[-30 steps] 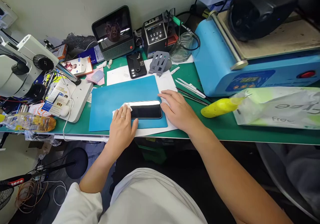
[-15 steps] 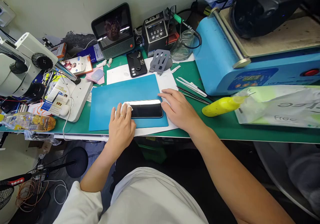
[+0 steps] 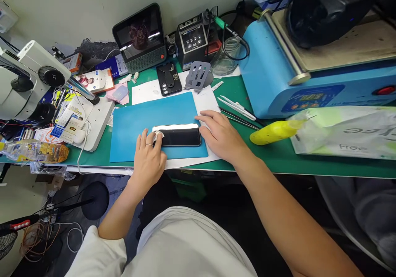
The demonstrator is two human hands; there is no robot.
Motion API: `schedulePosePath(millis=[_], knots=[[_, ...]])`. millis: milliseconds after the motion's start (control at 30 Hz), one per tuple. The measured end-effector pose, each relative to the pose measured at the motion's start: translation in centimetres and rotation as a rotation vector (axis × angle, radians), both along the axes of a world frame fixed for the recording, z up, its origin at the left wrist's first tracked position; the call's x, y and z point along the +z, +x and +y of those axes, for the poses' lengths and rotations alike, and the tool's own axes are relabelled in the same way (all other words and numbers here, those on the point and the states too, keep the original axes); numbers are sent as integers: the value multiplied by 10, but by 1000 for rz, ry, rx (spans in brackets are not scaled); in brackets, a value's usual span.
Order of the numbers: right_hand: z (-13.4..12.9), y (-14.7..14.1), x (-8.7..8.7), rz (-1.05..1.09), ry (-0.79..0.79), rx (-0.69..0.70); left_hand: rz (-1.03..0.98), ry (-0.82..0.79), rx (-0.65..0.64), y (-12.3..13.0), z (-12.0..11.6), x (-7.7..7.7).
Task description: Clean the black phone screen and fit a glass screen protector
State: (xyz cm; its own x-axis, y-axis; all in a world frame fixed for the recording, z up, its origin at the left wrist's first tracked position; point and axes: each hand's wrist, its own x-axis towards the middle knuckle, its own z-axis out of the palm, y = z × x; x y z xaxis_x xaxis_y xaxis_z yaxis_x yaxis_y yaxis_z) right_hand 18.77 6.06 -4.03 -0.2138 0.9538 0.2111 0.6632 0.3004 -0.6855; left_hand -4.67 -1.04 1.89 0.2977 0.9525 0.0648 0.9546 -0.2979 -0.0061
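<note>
My left hand [image 3: 149, 158] has its fingers bent over a small, crumpled white wipe [image 3: 158, 135] on one end of the flat phone with black glass and a white edge [image 3: 181, 137]. I can't tell if they pinch the wipe or just push on it. Most of the glass shows. My right hand [image 3: 221, 137] is open, by the other end. The phone lies on a flat blue mat [image 3: 130, 122] on the green worktop [image 3: 309, 165]. Past the mat is a black phone with round lenses [image 3: 168, 79].
</note>
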Motion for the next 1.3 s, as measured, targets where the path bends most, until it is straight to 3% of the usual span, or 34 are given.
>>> schedulePosePath(millis=[1100, 1300], knots=[[1, 0, -2, 11, 19, 18, 2, 58, -20, -4, -4, -5], [0, -1, -2, 9, 31, 1, 2, 37, -29, 0, 5, -4]])
